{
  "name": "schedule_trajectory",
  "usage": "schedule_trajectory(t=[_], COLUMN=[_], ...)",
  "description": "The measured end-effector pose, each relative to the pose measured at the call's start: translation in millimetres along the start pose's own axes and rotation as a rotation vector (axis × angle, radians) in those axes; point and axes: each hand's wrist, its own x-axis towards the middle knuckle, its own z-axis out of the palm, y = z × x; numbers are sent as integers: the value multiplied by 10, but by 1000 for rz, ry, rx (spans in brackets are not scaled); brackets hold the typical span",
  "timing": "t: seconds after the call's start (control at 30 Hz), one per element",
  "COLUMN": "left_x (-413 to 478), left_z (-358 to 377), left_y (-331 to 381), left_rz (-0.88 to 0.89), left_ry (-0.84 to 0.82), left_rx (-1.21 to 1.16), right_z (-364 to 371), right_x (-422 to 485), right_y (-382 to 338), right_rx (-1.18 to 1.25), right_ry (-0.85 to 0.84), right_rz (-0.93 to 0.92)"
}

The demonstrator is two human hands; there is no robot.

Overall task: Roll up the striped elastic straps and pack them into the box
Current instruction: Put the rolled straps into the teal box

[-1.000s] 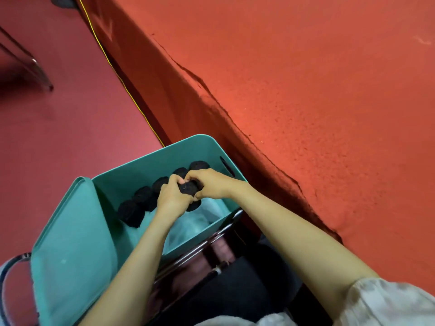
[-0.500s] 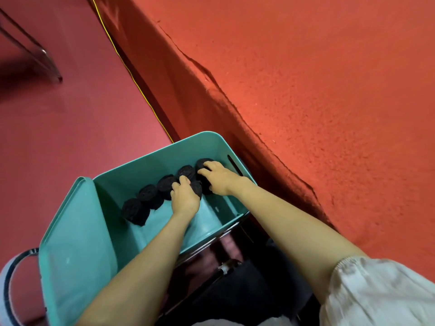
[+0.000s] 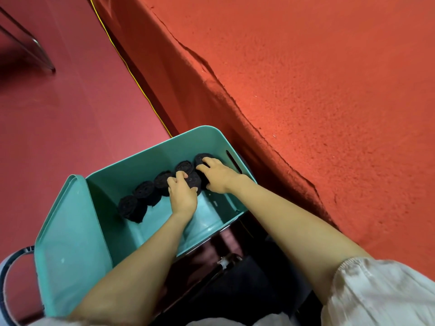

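A rough red carpeted surface (image 3: pixel 329 90) fills the right side. Beside it stands a teal plastic box (image 3: pixel 150 164), with its flat teal lid (image 3: pixel 68 243) out past the left hand (image 3: pixel 182 198). Inside, a row of dark rolled straps (image 3: pixel 143 191) runs leftward from the grip. The left hand curls round the nearest roll (image 3: pixel 195 181). The right hand (image 3: pixel 219 176) lays spread fingers on the end roll (image 3: pixel 201 158) just beyond.

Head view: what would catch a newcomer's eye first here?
The open teal box at lower centre holds a row of dark rolled straps along its far wall. Both hands are inside: the left hand grips one roll, the right hand rests on the row's right end. A bright red surface fills the upper right.
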Motion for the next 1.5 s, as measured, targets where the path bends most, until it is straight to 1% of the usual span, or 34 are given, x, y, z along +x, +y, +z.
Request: schedule_trajectory(t=[0.23,0.37,0.47,0.53,0.63,0.77,0.83,0.9,1.0,1.13,1.3,1.5], left_x=[-6,-79,-138,-210,-400,-762,-971,-1181,-1547,-2170,-2960,-3858], left_z=[-55,-150,-267,-369,-528,-669,-698,-662,-454,-14,529,1119], left_y=[43,184,319,408,576,930,1153,1406,1774,2123,2499,2851], left_rz=[3,-6,17,79,230,493,601,708,868,1098,1310,1479], left_ry=[-54,-57,-58,-67,-73,-111,-174,-258,-411,-614,-822,-968], left_rx=[85,173,184,194,150,59,-6,-55,-89,16,186,328], right_z=[-40,-109,-204,-282,-406,-547,-536,-458,-244,146,658,1106], right_x=[-53,-155,-348,-555,-1024,-1939,-2439,-2922,-3566,-4334,-5181,-5974], right_y=[-16,-47,-87,-90,-41,63,149,248,395,517,614,727], right_rx=[18,-16,-2,38,123,232,218,205,190,210,266,315], right_ry=[-68,-15,84,175,351,600,714,803,899,939,1005,1086], right_rz=[10,6,-15,-49,-61,-21,64,192,380,616,868,1103])
